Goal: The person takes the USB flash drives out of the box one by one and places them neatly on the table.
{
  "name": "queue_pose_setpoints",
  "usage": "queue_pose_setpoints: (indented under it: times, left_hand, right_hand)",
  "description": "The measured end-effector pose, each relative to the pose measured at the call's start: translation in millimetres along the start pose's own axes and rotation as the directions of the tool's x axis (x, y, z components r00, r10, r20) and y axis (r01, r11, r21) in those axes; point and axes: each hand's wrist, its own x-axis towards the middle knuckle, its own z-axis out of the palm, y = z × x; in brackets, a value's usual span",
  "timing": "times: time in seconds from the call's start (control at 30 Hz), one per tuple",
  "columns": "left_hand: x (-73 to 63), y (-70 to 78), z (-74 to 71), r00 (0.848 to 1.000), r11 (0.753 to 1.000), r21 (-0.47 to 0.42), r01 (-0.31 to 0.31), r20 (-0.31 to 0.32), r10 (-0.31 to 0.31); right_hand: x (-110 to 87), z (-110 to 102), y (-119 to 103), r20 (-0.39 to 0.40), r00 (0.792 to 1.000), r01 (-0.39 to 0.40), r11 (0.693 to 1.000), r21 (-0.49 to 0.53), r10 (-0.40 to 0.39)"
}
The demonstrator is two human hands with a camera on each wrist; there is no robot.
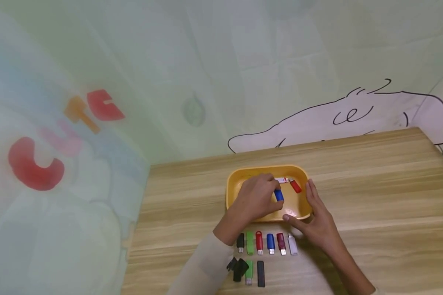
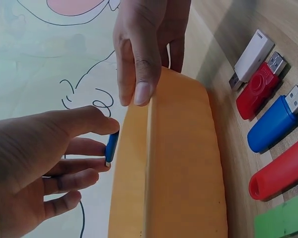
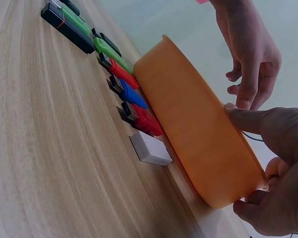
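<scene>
My left hand [image 1: 256, 196] reaches over an orange-yellow plastic tray [image 1: 266, 168]. Between its thumb and fingers it pinches a blue USB stick [image 1: 279, 195], seen nearly edge-on in the left wrist view. Inside the tray lie a white-and-red USB stick [image 1: 282, 180] and a red USB stick [image 1: 295, 186]; the left hand hides part of the tray's inside. My right hand [image 1: 321, 225] holds the tray's near right corner. Its thumb touches the near rim, while the fingers lie round the right wall, as the right wrist view shows.
In front of the tray stands a row of USB sticks: black, green [image 1: 250, 243], red [image 1: 259, 243], blue [image 1: 270, 242], dark red [image 1: 281, 242] and white [image 1: 293, 244]. Nearer lie another green stick [image 1: 249, 272] and a black one [image 1: 261, 273]. A printed curtain hangs behind the wooden table [image 1: 376, 196].
</scene>
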Motion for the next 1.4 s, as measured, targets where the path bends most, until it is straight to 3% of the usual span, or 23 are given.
queue_pose_setpoints:
  times: [0.7, 1.13, 1.4]
  left_hand:
    - [-19.5, -8.5, -13.6, 0.999, 0.997, -0.063, 0.040, -0.008, -0.041]
    - [-37.0, -9.9, -18.9, 0.998, 0.995, -0.084, 0.048, -0.045, -0.052]
    - [-47.4, -10.9, -20.2, 0.997, 0.997, -0.074, 0.012, -0.071, -0.017]
  right_hand:
    - [0.6, 2.8, 1.8, -0.006, 1.000, 0.005, 1.000, 0.016, -0.005]
    - [1.0, 0.9, -0.9, -0.004, 1.000, -0.004, 1.000, -0.006, 0.004]
    - [0.1, 1.1, 1.4, -0.008, 1.000, 0.005, 1.000, 0.018, -0.005]
